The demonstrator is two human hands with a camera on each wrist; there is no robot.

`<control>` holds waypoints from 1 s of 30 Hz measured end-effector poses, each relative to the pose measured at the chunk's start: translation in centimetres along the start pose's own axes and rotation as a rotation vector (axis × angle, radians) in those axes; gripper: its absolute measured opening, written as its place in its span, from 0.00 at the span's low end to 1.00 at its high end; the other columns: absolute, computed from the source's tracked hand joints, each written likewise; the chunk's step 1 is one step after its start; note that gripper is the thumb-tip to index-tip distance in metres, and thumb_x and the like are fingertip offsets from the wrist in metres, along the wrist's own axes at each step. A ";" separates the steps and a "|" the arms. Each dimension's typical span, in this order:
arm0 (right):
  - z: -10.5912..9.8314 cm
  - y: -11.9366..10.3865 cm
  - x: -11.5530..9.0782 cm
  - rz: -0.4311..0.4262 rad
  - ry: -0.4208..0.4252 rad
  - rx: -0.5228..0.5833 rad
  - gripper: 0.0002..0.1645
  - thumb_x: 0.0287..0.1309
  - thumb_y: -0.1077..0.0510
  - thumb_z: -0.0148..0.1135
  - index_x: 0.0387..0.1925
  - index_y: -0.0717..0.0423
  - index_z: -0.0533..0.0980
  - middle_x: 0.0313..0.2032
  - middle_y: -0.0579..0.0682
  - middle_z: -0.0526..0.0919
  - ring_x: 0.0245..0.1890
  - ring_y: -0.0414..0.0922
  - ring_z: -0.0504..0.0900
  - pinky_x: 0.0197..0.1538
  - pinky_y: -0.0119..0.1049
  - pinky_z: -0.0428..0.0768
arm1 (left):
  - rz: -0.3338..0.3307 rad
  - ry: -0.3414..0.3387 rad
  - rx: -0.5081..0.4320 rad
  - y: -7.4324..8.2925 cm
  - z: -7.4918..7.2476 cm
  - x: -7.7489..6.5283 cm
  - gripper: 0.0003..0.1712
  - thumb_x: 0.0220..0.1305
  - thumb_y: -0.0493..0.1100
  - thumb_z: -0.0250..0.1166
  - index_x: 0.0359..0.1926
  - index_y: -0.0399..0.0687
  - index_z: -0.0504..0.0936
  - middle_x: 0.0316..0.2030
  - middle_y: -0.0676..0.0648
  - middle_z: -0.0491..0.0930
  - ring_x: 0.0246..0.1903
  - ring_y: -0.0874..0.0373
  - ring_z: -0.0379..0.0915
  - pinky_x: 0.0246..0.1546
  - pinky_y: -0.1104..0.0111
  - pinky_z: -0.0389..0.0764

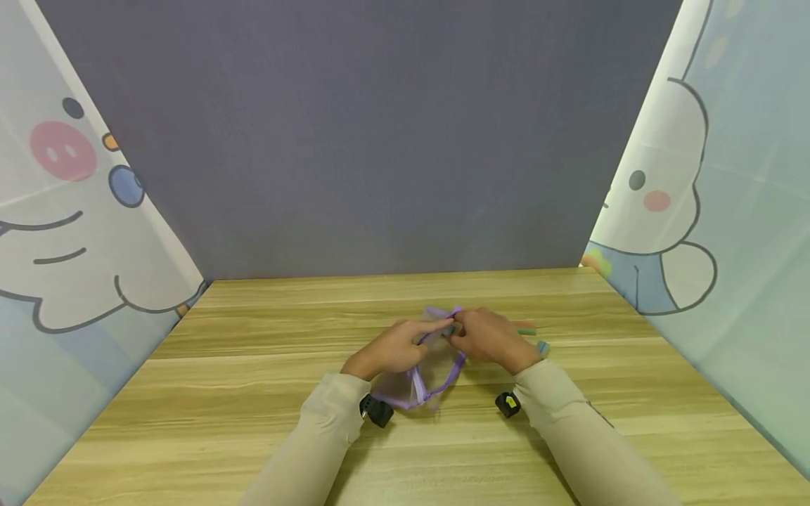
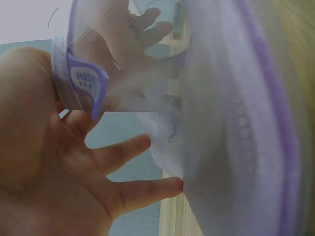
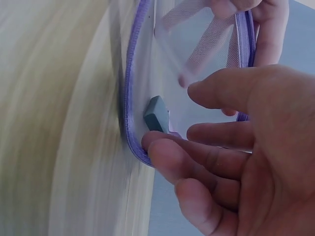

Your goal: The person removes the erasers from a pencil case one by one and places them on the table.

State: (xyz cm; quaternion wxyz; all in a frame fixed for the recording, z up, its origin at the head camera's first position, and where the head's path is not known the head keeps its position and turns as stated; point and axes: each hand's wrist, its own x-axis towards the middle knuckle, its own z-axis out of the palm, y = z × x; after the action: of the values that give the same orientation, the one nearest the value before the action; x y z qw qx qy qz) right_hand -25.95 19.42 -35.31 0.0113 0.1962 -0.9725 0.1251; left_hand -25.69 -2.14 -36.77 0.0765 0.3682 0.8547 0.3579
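Observation:
A translucent mesh pouch (image 1: 436,365) with a purple zip edge lies between the hands, its mouth spread toward the right hand. My left hand (image 1: 399,346) pinches the pouch's edge near a purple tab (image 2: 88,78), while its other fingers stretch out along the outside of the mesh. At the mouth is my right hand (image 1: 489,336), its fingers loosely bent and spaced apart. A small blue-grey block (image 3: 157,115) sits inside the pouch by the zip edge, just past the right fingertips.
Right of the right hand, an orange-and-green strip (image 1: 526,329) and a small blue piece (image 1: 543,348) lie on the wooden table (image 1: 253,422). Black devices (image 1: 377,410) are worn at the wrists. A dark panel (image 1: 380,140) stands behind, with cartoon-printed sheets at both sides.

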 end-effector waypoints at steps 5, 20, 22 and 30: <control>0.2 -0.2 -0.2 -0.022 0.053 0.017 0.20 0.64 0.49 0.62 0.52 0.56 0.81 0.33 0.43 0.86 0.29 0.41 0.81 0.36 0.44 0.82 | 0.002 -0.019 -0.010 0.0 -0.1 0.0 0.38 0.71 0.30 0.52 0.76 0.66 0.61 0.72 0.54 0.64 0.10 0.65 0.49 0.19 0.71 0.68; 0.3 -0.2 -0.6 -0.084 0.172 0.038 0.18 0.63 0.53 0.64 0.49 0.61 0.83 0.45 0.54 0.86 0.31 0.42 0.80 0.36 0.42 0.82 | -0.012 -0.007 -0.029 0.0 0.0 0.3 0.40 0.68 0.28 0.52 0.76 0.66 0.61 0.73 0.57 0.61 0.11 0.65 0.49 0.19 0.72 0.66; 0.3 -0.2 -0.6 -0.094 0.178 0.041 0.19 0.63 0.54 0.63 0.51 0.61 0.83 0.47 0.55 0.85 0.34 0.44 0.81 0.37 0.43 0.82 | -0.012 -0.003 -0.030 -0.1 0.0 0.3 0.40 0.68 0.28 0.51 0.76 0.65 0.62 0.74 0.55 0.60 0.12 0.65 0.49 0.21 0.72 0.67; 0.5 -0.2 -0.4 -0.148 0.211 0.066 0.18 0.65 0.56 0.62 0.52 0.62 0.83 0.46 0.55 0.86 0.28 0.40 0.80 0.37 0.41 0.82 | -0.024 0.005 -0.060 -0.3 -0.1 -0.1 0.39 0.69 0.29 0.51 0.76 0.64 0.62 0.75 0.52 0.58 0.14 0.64 0.52 0.23 0.69 0.69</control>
State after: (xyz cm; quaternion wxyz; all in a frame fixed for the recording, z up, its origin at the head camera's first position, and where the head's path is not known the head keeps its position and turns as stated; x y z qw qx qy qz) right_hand -25.47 19.33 -35.80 0.1162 0.2532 -0.9442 0.1755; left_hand -25.84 -2.42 -36.88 0.0896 0.3545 0.8481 0.3834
